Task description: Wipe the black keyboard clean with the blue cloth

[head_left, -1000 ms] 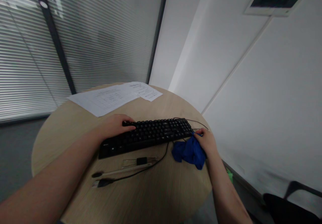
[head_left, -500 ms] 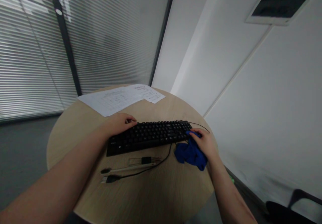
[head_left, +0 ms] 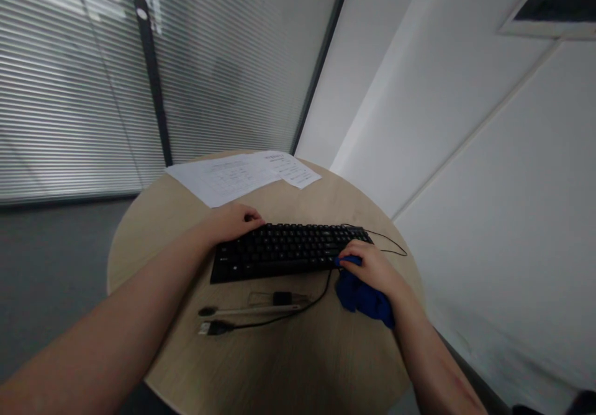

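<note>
A black keyboard [head_left: 288, 250] lies across the middle of a round wooden table [head_left: 279, 365]. My left hand [head_left: 233, 221] rests on the keyboard's far left corner, fingers curled over its edge. My right hand [head_left: 372, 269] grips a crumpled blue cloth [head_left: 361, 297] and presses it against the keyboard's near right end. The keyboard's black cable [head_left: 284, 315] runs along the table in front of it to a USB plug [head_left: 212, 328].
A thin brush-like tool [head_left: 246, 310] and a small clear item with a black part [head_left: 279, 297] lie in front of the keyboard. White printed sheets [head_left: 233, 176] lie at the table's far edge. Window blinds stand behind, a white wall to the right.
My right hand with the blue cloth has slid left along the keyboard's right end onto its near edge. The left hand stays on the left corner. The camera view has shifted.
</note>
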`<control>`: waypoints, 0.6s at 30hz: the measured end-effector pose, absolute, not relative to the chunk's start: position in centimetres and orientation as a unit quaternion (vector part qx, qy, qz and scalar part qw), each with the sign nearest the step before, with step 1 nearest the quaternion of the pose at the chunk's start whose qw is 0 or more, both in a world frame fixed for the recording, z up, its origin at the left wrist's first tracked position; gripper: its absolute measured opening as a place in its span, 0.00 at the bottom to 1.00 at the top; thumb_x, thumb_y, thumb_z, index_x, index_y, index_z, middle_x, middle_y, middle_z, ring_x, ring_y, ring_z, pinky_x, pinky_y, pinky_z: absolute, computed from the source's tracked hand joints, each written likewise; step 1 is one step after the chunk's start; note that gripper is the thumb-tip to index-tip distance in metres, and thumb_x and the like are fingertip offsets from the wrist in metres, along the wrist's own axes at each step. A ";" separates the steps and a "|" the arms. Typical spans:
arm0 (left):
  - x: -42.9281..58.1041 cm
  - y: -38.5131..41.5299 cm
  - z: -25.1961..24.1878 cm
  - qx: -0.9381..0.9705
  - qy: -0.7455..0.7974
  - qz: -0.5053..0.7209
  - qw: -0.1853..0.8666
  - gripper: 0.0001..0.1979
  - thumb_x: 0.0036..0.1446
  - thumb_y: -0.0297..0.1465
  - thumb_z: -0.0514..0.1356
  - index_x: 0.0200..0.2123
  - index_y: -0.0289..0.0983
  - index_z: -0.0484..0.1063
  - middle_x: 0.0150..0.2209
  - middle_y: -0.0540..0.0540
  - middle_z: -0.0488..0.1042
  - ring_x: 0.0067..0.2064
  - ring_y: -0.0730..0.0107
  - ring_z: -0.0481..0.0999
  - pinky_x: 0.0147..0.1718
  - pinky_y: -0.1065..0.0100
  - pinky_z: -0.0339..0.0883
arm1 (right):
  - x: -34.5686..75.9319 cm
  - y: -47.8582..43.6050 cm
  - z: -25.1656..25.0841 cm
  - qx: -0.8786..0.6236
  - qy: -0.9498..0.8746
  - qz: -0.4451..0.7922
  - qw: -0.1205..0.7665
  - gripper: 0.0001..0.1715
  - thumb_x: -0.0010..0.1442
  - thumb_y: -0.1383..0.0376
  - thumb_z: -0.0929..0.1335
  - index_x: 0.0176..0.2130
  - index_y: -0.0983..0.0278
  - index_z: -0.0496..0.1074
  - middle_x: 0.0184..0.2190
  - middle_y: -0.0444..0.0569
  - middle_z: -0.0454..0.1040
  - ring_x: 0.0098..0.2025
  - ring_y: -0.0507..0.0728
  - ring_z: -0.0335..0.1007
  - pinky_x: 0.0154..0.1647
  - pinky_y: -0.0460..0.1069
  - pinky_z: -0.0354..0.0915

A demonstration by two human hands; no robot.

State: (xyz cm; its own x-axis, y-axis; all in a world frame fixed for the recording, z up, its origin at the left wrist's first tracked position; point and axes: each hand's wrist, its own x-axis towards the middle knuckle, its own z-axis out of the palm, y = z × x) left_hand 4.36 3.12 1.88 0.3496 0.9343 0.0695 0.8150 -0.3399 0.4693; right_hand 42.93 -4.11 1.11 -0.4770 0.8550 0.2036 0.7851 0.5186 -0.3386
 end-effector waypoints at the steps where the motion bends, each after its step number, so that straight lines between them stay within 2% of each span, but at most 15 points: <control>1: 4.4 3.2 1.8 0.801 0.546 0.165 0.181 0.23 0.60 0.49 0.54 0.41 0.43 0.83 0.41 0.44 0.83 0.42 0.56 0.79 0.42 0.61 0.68 | 43.0 -4.2 1.0 -0.483 -0.852 0.099 0.176 0.08 0.65 0.61 0.69 0.40 0.61 0.79 0.41 0.46 0.75 0.45 0.49 0.71 0.50 0.45 0.65; 7: 4.5 3.6 1.5 0.793 0.558 0.159 0.184 0.24 0.59 0.51 0.54 0.42 0.43 0.82 0.44 0.44 0.83 0.45 0.54 0.78 0.44 0.60 0.67 | 43.3 -4.1 0.9 -0.533 -0.823 0.083 0.176 0.09 0.64 0.63 0.68 0.42 0.62 0.78 0.43 0.46 0.76 0.46 0.51 0.71 0.51 0.46 0.64; 11: 4.4 3.6 1.3 0.798 0.550 0.165 0.182 0.23 0.59 0.51 0.54 0.41 0.44 0.82 0.42 0.45 0.83 0.44 0.56 0.78 0.44 0.62 0.67 | 43.3 -4.0 0.6 -0.569 -0.803 0.065 0.164 0.10 0.61 0.65 0.68 0.43 0.61 0.78 0.44 0.45 0.76 0.47 0.52 0.72 0.51 0.48 0.65; 18: 4.5 3.6 1.0 0.800 0.553 0.158 0.171 0.25 0.61 0.51 0.52 0.43 0.43 0.82 0.43 0.44 0.83 0.44 0.56 0.78 0.43 0.62 0.67 | 43.2 -3.9 0.1 -0.555 -0.801 0.093 0.204 0.10 0.63 0.60 0.69 0.41 0.62 0.78 0.42 0.46 0.77 0.46 0.52 0.73 0.52 0.47 0.66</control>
